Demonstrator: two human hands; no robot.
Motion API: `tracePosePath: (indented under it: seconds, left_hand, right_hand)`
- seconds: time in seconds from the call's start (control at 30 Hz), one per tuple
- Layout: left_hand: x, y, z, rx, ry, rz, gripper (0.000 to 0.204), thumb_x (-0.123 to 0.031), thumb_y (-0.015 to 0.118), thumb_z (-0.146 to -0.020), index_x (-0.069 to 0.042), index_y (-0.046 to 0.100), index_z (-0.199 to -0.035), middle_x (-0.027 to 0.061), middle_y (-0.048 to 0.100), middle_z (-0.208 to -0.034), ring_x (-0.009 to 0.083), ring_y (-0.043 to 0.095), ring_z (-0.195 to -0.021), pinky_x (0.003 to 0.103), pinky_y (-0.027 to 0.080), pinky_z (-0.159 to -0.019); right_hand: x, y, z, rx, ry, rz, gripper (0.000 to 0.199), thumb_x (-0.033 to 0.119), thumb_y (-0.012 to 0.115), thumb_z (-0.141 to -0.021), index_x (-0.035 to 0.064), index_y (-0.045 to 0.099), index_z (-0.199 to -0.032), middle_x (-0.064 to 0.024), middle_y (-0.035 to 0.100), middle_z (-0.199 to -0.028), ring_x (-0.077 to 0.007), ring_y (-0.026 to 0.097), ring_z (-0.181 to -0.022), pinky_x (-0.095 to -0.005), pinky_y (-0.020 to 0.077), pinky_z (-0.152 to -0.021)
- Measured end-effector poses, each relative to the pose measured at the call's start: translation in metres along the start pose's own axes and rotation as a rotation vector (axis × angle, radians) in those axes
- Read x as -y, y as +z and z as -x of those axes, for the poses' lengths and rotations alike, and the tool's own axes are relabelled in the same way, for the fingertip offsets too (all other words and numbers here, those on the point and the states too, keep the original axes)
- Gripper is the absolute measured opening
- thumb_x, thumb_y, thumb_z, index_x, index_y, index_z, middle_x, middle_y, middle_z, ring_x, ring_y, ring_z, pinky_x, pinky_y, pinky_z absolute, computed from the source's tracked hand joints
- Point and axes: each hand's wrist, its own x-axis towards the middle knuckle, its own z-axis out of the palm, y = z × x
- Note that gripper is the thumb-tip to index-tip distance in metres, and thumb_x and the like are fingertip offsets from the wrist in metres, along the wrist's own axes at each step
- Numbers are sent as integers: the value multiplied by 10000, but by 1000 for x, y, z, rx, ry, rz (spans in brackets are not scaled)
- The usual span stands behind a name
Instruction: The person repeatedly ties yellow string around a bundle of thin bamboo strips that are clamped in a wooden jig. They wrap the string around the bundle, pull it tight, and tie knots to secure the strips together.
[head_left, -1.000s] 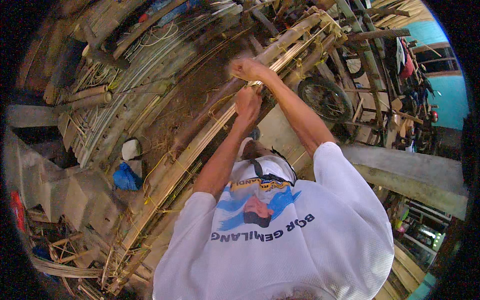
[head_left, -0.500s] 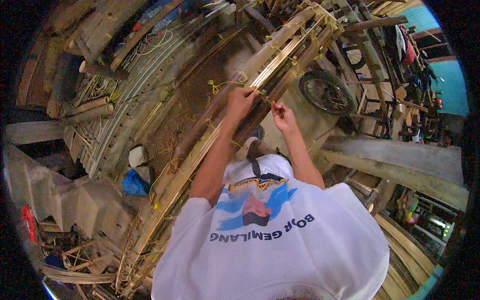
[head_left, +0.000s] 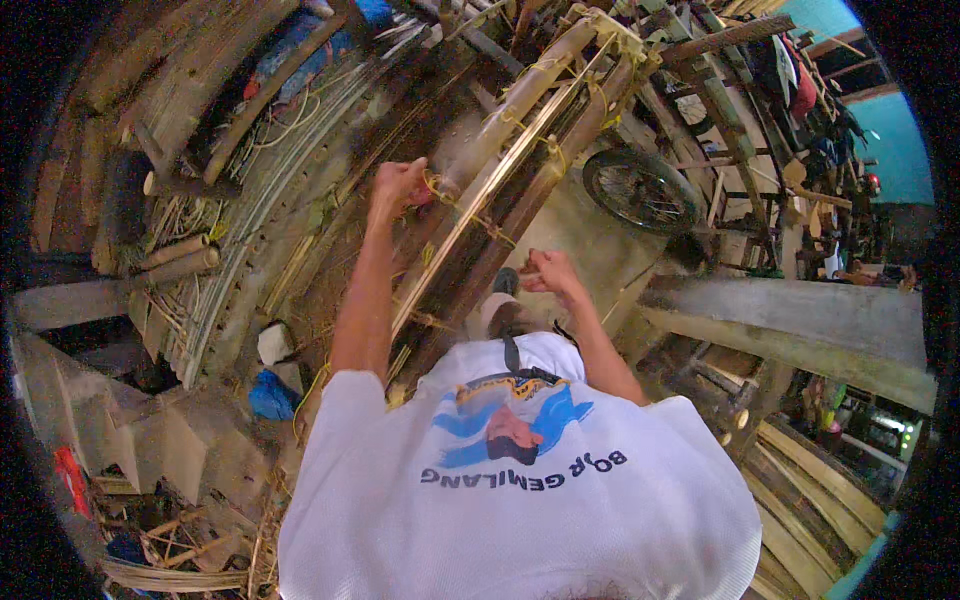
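A long frame of bamboo poles runs diagonally before me, its left pole (head_left: 540, 85) and right pole (head_left: 573, 150) lashed at several places. Pale thin bamboo strips (head_left: 497, 175) lie lengthwise between them. A thin yellow cord (head_left: 495, 232) crosses the strips and poles. Past the frame's left side, my left hand (head_left: 400, 185) is closed in a fist, a yellow loop against its fingers. My right hand (head_left: 552, 272) is closed just off the right side, at the cord's other end. The cord within the fists is mostly hidden, and my left hand is slightly blurred.
A spoked wheel (head_left: 640, 190) stands right of the frame. Concrete ledges border the right (head_left: 800, 310) and left (head_left: 65, 297). Cut bamboo and long rods (head_left: 225, 270) lie at left, near a blue bag (head_left: 272, 395). Wooden slats (head_left: 810, 500) are stacked at lower right.
My hands have moved apart from close together over the strips: the left outward to the left, the right down toward me. The frame appears shifted slightly left in view.
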Motion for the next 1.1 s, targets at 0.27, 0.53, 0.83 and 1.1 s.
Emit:
tracePosePath:
  seconds: [0.27, 0.53, 0.83, 1.1]
  left_hand:
    - [-75, 142, 13, -60, 586, -719, 337, -357, 645, -846, -33, 711, -914, 212, 664, -769, 368, 651, -710, 470, 507, -684]
    - [-38, 183, -27, -407, 621, -665, 208, -237, 692, -793, -33, 690, -834, 188, 674, -839, 406, 635, -791, 439, 513, -682]
    - [-69, 204, 7, -472, 657, -428, 235, -233, 611, -830, -11, 691, -839, 235, 636, -770, 412, 608, -702, 469, 474, -628]
    - [-60, 198, 4, -528, 558, -591, 198, -225, 634, -836, -47, 714, -860, 254, 607, -722, 416, 614, -679, 474, 473, -613]
  right_hand:
    - [133, -22, -55, -63, 10, -1018, 470, 461, 458, -953, 20, 593, -1045, -109, 649, -956, -237, 602, -762, -401, 533, -762]
    - [266, -6, 25, -473, -889, -508, 51, 104, 515, -918, 93, 465, -925, -112, 612, -845, -260, 600, -755, -419, 532, -737]
    - [317, 46, -116, 58, -854, 1477, 193, 229, 554, -891, 66, 552, -995, -207, 628, -922, -367, 624, -903, -478, 472, -699]
    - [335, 43, 9, -42, -1138, 521, 170, 187, 546, -935, 22, 510, -950, -112, 517, -683, -212, 532, -594, -345, 459, -587]
